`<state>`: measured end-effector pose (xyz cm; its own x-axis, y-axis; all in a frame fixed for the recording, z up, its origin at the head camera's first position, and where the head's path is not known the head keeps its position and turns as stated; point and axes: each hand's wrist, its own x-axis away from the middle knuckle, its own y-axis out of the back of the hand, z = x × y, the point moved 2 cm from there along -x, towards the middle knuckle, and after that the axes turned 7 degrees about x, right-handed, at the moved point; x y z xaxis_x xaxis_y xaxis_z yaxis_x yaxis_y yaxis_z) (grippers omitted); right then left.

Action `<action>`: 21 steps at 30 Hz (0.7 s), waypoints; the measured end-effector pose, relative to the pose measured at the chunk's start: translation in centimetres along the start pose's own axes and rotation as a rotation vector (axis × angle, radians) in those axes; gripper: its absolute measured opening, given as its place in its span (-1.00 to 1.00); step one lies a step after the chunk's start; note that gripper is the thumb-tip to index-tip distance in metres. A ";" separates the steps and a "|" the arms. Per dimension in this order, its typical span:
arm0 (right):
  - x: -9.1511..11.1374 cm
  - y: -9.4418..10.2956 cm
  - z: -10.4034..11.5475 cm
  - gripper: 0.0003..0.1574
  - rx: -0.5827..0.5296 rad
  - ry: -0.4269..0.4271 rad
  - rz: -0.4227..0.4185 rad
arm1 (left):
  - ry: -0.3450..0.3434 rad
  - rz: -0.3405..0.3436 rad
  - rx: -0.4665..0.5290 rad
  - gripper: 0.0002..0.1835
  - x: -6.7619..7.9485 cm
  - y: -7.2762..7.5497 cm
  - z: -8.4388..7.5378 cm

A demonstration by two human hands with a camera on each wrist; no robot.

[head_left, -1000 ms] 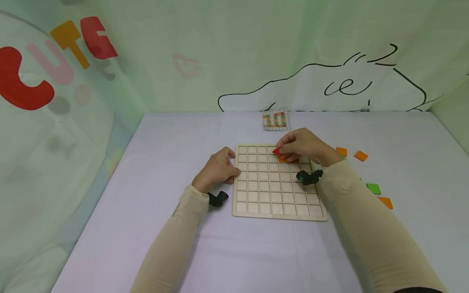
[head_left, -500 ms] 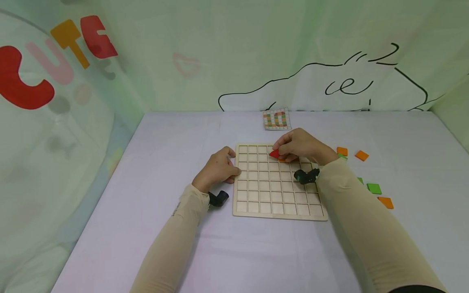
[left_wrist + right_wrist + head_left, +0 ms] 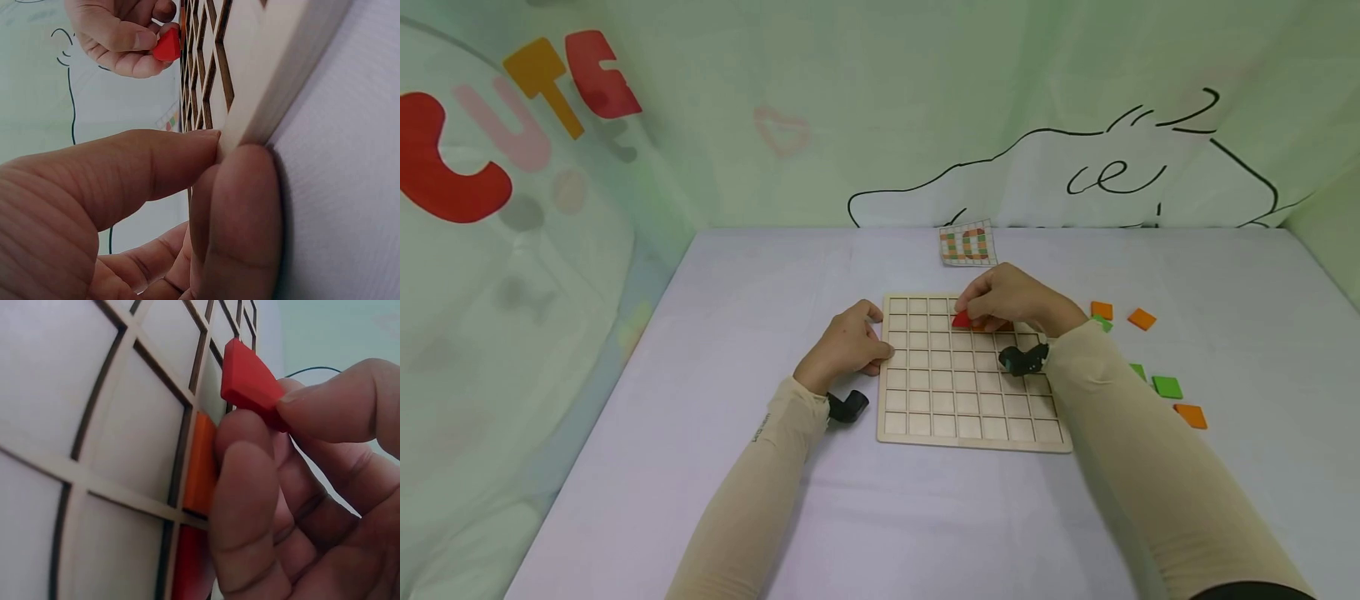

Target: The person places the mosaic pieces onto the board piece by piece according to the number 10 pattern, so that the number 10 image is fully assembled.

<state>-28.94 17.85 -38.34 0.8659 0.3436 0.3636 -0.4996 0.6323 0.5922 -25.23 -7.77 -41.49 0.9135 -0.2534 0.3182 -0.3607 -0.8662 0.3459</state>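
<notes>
A wooden grid board lies on the white table. My left hand grips its left edge, thumb on top and a finger against the side, as the left wrist view shows. Over the board's upper part, my right hand pinches a red tile with one curved side between thumb and fingertips. The tile is tilted, close above a cell in the second row. Just right of it, an orange tile sits in a cell, and another red tile is beside that. My right fingers partly cover these seated tiles.
Behind the board lies a pattern card with coloured squares. To the right are loose orange tiles and green tiles, some partly hidden by the right sleeve. A printed curtain hangs behind the table.
My right hand has shifted slightly left with the red tile, which is now lower and beside the orange tile. The left hand has stayed on the board's edge.
</notes>
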 end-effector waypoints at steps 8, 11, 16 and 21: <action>-0.1 -0.2 0.2 -0.73 0.024 -0.009 0.005 | -0.005 -0.002 0.001 -0.44 0.0 0.0 0.1; -0.1 -0.3 0.2 -0.74 0.031 -0.009 0.005 | -0.006 -0.003 0.000 -0.45 0.0 0.0 0.1; -0.2 -0.3 0.2 -0.75 0.046 -0.004 -0.011 | -0.007 -0.004 0.003 -0.45 0.0 0.0 0.1; -0.2 -0.4 0.3 -0.77 0.052 -0.016 -0.030 | -0.006 -0.003 0.005 -0.44 -0.1 0.0 0.1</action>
<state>-28.94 17.34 -38.45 0.8803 0.3134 0.3563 -0.4742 0.6052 0.6394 -25.26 -7.79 -41.58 0.9156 -0.2532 0.3122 -0.3570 -0.8691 0.3423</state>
